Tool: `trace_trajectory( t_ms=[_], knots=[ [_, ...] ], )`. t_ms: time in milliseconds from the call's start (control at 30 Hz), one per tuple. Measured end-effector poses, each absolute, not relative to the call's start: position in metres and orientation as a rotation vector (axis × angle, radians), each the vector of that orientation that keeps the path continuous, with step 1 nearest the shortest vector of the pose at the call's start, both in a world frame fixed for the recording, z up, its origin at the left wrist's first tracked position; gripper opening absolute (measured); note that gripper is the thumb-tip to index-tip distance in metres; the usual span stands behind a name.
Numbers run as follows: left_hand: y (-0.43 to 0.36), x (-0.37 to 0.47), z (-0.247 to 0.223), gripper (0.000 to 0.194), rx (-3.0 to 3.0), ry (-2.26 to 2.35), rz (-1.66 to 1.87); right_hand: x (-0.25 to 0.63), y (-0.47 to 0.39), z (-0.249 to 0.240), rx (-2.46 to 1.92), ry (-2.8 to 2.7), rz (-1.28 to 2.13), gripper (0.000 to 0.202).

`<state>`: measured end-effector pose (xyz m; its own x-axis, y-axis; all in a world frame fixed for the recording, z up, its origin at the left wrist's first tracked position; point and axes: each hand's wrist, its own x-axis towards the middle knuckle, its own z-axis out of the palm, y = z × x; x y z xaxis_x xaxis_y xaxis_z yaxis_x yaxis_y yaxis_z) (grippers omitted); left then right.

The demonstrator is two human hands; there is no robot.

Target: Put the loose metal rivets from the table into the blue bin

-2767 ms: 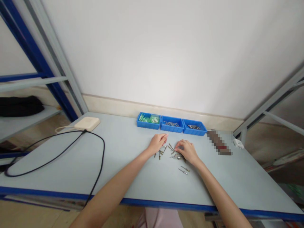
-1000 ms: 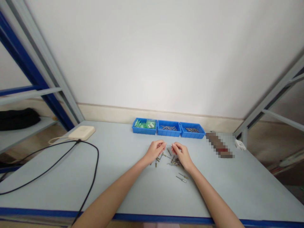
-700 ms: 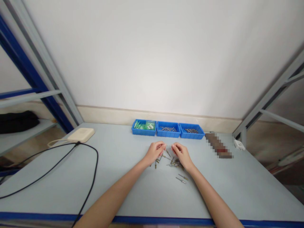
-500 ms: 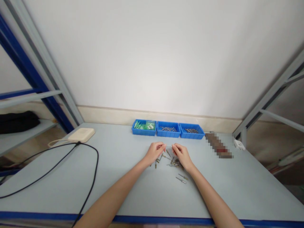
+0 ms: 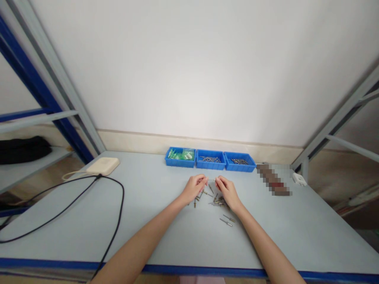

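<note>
**Two hands, one thin pin, held over the pile**

Both hands are up off the table (image 5: 89,221) and meeting in the middle. The left hand (image 5: 194,187) and the right hand (image 5: 227,189) each pinch one end of a thin metal pin (image 5: 211,180), fingertips closed on it, the other fingers curled in. It hangs just above the loose pile of pins (image 5: 214,199), in front of the three blue bins (image 5: 209,159).

The pin's long axis runs left to right, near level, one end toward each hand. Which end carries the head is too small to tell.

To do this well, I'd judge the grip wants to stay light and right at the tips, with both wrists steady so the shaft stays level and does not bend or slip. Working low over the pile also means a dropped piece lands among its fellows rather than rolling toward the black cable (image 5: 117,221).
</note>
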<state>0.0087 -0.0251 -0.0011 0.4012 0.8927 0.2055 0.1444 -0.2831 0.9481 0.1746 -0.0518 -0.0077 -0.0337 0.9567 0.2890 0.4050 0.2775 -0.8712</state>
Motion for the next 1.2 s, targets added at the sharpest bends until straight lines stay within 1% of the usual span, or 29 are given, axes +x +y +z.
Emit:
trace_trajectory(
  t_ms=[133,333,500,567,733,833,933,1000,1033,1100,1200],
  knots=[
    [-0.025,0.009,-0.001,0.032,1.686,0.888,0.990,0.175,-0.051,-0.009,-1.250,-1.599,0.714,0.029],
    [-0.025,0.009,0.001,0.043,1.690,0.953,0.984,0.176,-0.049,-0.010,-1.304,-1.661,0.669,0.040],
    [-0.025,0.009,0.001,0.039,1.689,0.917,1.028,0.178,-0.045,-0.010,-1.239,-1.656,0.604,0.027],
    [-0.024,0.009,0.000,0.039,1.677,0.914,1.012,0.179,-0.045,-0.011,-1.239,-1.668,0.589,0.025],
    [-0.018,0.009,0.000,0.048,1.546,0.858,0.933,0.180,-0.047,-0.011,-1.252,-1.694,0.687,0.036],
    [-0.010,0.007,-0.002,0.052,1.424,0.828,1.001,0.192,-0.035,-0.003,-1.256,-1.660,0.710,0.041],
    [-0.001,0.004,-0.005,0.055,1.373,0.841,1.052,0.218,-0.009,0.017,-1.406,-1.597,0.458,0.049],
    [0.002,0.003,-0.007,0.057,1.376,0.851,1.046,0.240,0.008,0.033,-1.697,-1.643,0.200,0.051],
    [0.003,0.003,-0.008,0.057,1.382,0.855,1.041,0.249,0.014,0.040,-1.862,-1.647,0.086,0.050],
    [0.003,0.003,-0.010,0.059,1.399,0.859,1.032,0.263,0.018,0.050,-2.012,-1.603,-0.057,0.046],
    [0.002,0.005,-0.011,0.060,1.414,0.850,1.026,0.263,0.006,0.049,-2.096,-1.585,-0.276,0.042]
  ],
)
